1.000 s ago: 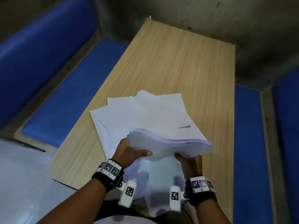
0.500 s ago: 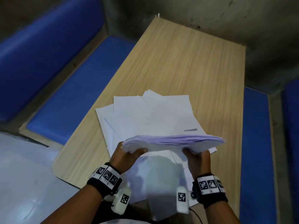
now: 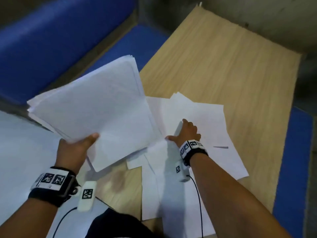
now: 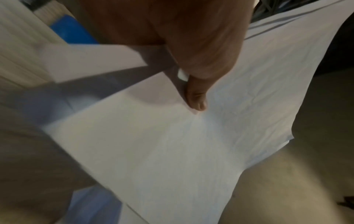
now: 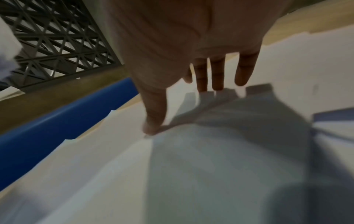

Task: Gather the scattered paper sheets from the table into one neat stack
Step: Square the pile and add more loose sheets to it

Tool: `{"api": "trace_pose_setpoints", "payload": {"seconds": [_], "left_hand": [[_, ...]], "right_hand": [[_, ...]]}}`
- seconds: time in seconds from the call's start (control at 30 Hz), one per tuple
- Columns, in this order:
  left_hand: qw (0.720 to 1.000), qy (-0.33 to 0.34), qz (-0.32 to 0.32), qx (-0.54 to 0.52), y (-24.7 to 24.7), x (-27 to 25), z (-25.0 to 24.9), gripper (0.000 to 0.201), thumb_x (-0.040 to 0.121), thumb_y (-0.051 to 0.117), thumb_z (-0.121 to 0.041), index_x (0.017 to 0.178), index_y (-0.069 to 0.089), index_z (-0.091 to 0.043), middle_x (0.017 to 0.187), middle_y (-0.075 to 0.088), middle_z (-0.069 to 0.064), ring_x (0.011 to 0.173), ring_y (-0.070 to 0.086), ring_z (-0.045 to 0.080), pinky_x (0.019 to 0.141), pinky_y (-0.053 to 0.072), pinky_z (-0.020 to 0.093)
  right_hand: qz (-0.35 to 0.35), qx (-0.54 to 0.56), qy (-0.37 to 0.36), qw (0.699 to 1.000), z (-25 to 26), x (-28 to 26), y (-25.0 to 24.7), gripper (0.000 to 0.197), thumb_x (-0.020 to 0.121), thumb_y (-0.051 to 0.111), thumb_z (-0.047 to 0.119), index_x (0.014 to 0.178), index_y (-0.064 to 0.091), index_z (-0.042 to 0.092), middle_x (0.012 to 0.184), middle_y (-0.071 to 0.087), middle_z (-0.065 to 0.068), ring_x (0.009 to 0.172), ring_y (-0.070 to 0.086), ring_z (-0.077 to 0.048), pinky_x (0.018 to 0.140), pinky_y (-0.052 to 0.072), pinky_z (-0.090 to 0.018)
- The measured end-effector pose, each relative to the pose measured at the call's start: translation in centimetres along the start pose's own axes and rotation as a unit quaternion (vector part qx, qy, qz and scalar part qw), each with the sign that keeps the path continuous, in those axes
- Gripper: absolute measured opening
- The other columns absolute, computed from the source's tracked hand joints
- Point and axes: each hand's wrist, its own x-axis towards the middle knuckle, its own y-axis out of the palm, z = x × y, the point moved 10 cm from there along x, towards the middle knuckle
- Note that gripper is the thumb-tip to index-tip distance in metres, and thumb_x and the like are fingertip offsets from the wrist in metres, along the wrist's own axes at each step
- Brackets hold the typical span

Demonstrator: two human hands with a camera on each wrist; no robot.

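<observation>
My left hand [image 3: 75,148] grips a thick stack of white sheets [image 3: 96,110] by its near edge, thumb on top, and holds it in the air over the table's left edge. The left wrist view shows the thumb [image 4: 197,98] pressed on the stack [image 4: 172,151]. My right hand [image 3: 187,133] lies flat, fingers straight and spread, on the loose sheets [image 3: 205,127] spread over the wooden table [image 3: 223,62]. The right wrist view shows its fingers [image 5: 216,75] and thumb touching the loose sheets [image 5: 191,166]. More sheets [image 3: 171,194] hang over the near table edge.
Blue padded benches [image 3: 51,40] run along the left and a blue bench [image 3: 291,160] along the right of the table. A grey wall [image 3: 257,14] closes the far end. A metal lattice [image 5: 53,37] appears in the right wrist view.
Both hands held the stack before. Now the right hand has let go and dropped onto the loose sheets, while the left hand has swung the stack up and to the left.
</observation>
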Motion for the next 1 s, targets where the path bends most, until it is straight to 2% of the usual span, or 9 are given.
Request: {"api": "trace_pose_setpoints", "payload": {"seconds": [0.1, 0.2, 0.27, 0.4, 0.6, 0.67, 0.8, 0.87, 1.0], "left_hand": [[1.000, -0.019, -0.025, 0.004, -1.6, 0.3, 1.7, 0.051, 0.076, 0.087, -0.024, 0.118, 0.062, -0.009, 0.114, 0.067, 0.007, 0.104, 0.063, 0.023, 0.091, 0.045, 0.034], [0.999, -0.045, -0.022, 0.006, -2.0, 0.1, 2.8, 0.060, 0.076, 0.086, -0.028, 0.125, 0.058, -0.007, 0.117, 0.064, 0.006, 0.107, 0.060, 0.023, 0.092, 0.044, 0.035], [0.998, -0.054, -0.029, 0.010, -2.2, 0.4, 3.3, 0.068, 0.076, 0.086, -0.030, 0.130, 0.054, -0.004, 0.118, 0.062, 0.005, 0.109, 0.058, 0.023, 0.093, 0.043, 0.036], [0.997, -0.071, -0.022, 0.014, -1.5, 0.3, 3.6, 0.060, 0.075, 0.087, -0.030, 0.120, 0.055, -0.005, 0.116, 0.063, 0.008, 0.106, 0.058, 0.024, 0.093, 0.043, 0.037], [0.997, -0.080, 0.010, 0.011, 0.3, 0.7, 4.8, 0.062, 0.070, 0.090, -0.034, 0.115, 0.062, -0.001, 0.109, 0.069, 0.008, 0.106, 0.063, 0.026, 0.092, 0.046, 0.039], [0.996, -0.080, 0.018, 0.025, 1.1, 0.6, 4.7, 0.044, 0.072, 0.089, -0.030, 0.105, 0.067, -0.008, 0.100, 0.071, 0.006, 0.102, 0.065, 0.026, 0.093, 0.047, 0.038], [0.998, -0.057, 0.029, 0.024, 3.1, -0.9, 1.6, 0.029, 0.080, 0.083, -0.014, 0.080, 0.056, -0.023, 0.099, 0.062, 0.004, 0.099, 0.058, 0.022, 0.093, 0.041, 0.035], [0.997, -0.070, 0.039, 0.021, 3.0, 0.3, 3.6, 0.025, 0.078, 0.085, -0.023, 0.088, 0.063, -0.016, 0.103, 0.066, 0.004, 0.099, 0.060, 0.022, 0.095, 0.043, 0.036], [0.991, -0.088, 0.020, 0.096, 1.0, 2.9, 7.8, 0.108, 0.043, 0.084, -0.079, 0.123, 0.063, -0.011, 0.112, 0.075, 0.004, 0.104, 0.069, 0.025, 0.097, 0.053, 0.051]], "right_hand": [[0.014, 0.015, 0.035, 0.999, 0.0, 1.5, 0.9, 0.082, 0.062, 0.084, 0.047, 0.128, 0.045, 0.017, 0.127, 0.054, -0.008, 0.123, 0.048, -0.032, 0.095, 0.044, -0.048], [0.004, 0.109, -0.002, 0.994, -0.2, 2.7, -0.2, 0.024, 0.074, 0.077, 0.022, 0.086, 0.061, 0.009, 0.087, 0.064, -0.009, 0.094, 0.065, -0.035, 0.072, 0.050, -0.034], [-0.011, 0.114, -0.018, 0.993, -1.3, 3.6, -2.4, 0.014, 0.076, 0.072, 0.014, 0.084, 0.063, 0.007, 0.078, 0.063, -0.008, 0.088, 0.067, -0.035, 0.067, 0.047, -0.032], [-0.004, 0.040, 0.024, 0.999, -5.5, 6.2, -5.8, 0.069, 0.075, 0.081, 0.015, 0.135, 0.049, 0.006, 0.131, 0.059, -0.021, 0.120, 0.057, -0.040, 0.093, 0.051, -0.043], [0.012, -0.059, 0.059, 0.996, -8.1, 8.1, -7.0, 0.121, 0.053, 0.086, 0.057, 0.148, 0.025, 0.015, 0.148, 0.037, -0.012, 0.137, 0.037, -0.038, 0.104, 0.042, -0.055], [0.022, -0.066, 0.066, 0.995, -8.0, 8.7, -6.8, 0.123, 0.053, 0.086, 0.058, 0.149, 0.022, 0.017, 0.150, 0.036, -0.010, 0.138, 0.035, -0.037, 0.105, 0.039, -0.057], [-0.004, -0.079, 0.068, 0.995, -7.6, 9.1, -6.8, 0.079, 0.056, 0.083, 0.048, 0.122, 0.051, 0.020, 0.124, 0.059, -0.011, 0.119, 0.053, -0.035, 0.099, 0.045, -0.049], [0.015, -0.057, 0.038, 0.998, -6.9, 9.1, -6.6, 0.045, 0.063, 0.079, 0.034, 0.098, 0.061, 0.012, 0.106, 0.069, -0.016, 0.094, 0.063, -0.033, 0.082, 0.053, -0.039], [0.013, 0.023, -0.025, 0.999, -6.3, 8.4, -7.6, 0.022, 0.073, 0.077, 0.014, 0.089, 0.066, 0.004, 0.087, 0.070, -0.014, 0.083, 0.065, -0.031, 0.067, 0.045, -0.031]]}}
